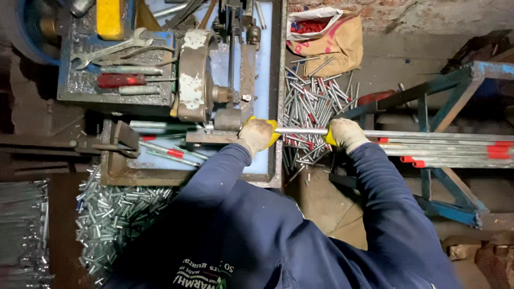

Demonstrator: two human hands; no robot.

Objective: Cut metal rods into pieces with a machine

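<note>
Both gloved hands closed on long metal tube. Left hand clamps end nearest cutting machine, steadying feed; right hand grips further back, supporting span. Tube tail rests on blue rack. Cut pieces piled just beyond grip, probably offcuts.

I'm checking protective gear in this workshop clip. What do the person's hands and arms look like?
Both hands wear grubby, off-white work gloves with yellow trim: the left hand and the right hand. Long dark navy sleeves cover both arms down to the glove cuffs.
</note>
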